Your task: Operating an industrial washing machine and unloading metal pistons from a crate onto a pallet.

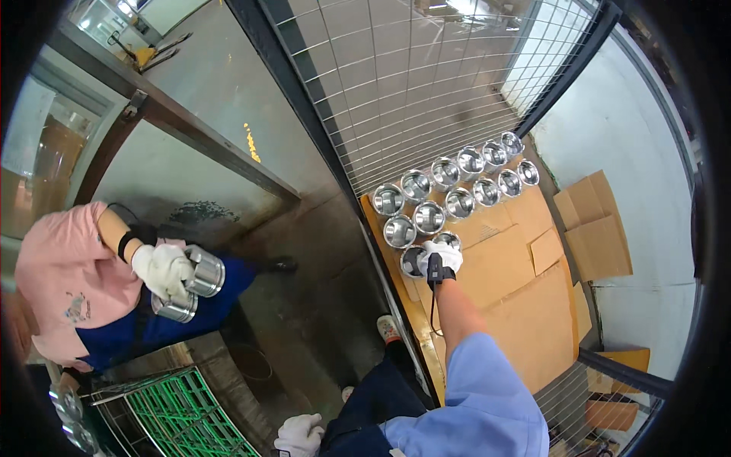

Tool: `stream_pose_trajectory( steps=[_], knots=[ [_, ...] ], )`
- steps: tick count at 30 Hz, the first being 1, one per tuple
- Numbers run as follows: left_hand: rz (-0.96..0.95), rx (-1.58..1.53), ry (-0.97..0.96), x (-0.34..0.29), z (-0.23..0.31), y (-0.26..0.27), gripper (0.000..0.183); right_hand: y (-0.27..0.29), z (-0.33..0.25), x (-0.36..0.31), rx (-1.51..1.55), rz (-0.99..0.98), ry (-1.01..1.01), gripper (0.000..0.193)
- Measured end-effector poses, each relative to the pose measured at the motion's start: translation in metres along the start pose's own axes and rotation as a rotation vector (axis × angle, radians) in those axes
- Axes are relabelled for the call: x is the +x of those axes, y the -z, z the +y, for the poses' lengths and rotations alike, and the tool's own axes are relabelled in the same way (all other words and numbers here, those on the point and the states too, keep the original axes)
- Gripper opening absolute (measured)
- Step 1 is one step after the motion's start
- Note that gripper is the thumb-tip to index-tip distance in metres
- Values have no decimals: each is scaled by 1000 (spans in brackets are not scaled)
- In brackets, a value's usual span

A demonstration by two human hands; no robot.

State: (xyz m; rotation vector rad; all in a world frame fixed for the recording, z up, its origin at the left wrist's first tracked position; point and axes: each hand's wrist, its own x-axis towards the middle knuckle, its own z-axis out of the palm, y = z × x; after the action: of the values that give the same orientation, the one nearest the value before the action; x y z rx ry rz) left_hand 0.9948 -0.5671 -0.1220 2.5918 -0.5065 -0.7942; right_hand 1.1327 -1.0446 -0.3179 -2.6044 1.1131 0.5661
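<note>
My right hand (443, 257), in a white glove with a black strap at the wrist, reaches down onto a wooden-edged table covered with cardboard (506, 266). Its fingers are closed at two shiny metal pistons, a left one (412, 261) and a far one (449, 240); the glove partly hides their rims. Beyond them stand two rows of similar upright pistons (429, 218), open ends up, along the wire mesh. Low in the view, beside my dark trousers, my gloved left hand (300, 436) hangs with its fingers curled and nothing visible in them.
At left, a co-worker in a pink shirt (68, 282) holds two pistons (204, 273) in a white-gloved hand (164, 270). More pistons (67, 404) show below. A green rack (186, 415) stands nearby. Wire mesh (403, 84) borders the table's far side; folded cardboard (594, 228) lies right.
</note>
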Motion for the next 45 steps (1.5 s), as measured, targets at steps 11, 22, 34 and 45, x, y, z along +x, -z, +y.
stream_pose_trajectory(
  steps=[11, 22, 34, 45],
  knots=[
    [192, 10, 9, -19, 28, -1, 23, 20, -18, -48, -5, 275, 201, 64],
    [420, -822, 438, -165, 38, 2, 34, -111, -43, -236, -270, -1103, 769, 25],
    [1563, 210, 765, -509, 146, 52, 35, -107, -132, -566, -811, -1059, 1554, 49],
    [1583, 155, 1901, -674, 205, -51, 18, -198, -142, -816, -1213, -1067, 2331, 42]
  ],
)
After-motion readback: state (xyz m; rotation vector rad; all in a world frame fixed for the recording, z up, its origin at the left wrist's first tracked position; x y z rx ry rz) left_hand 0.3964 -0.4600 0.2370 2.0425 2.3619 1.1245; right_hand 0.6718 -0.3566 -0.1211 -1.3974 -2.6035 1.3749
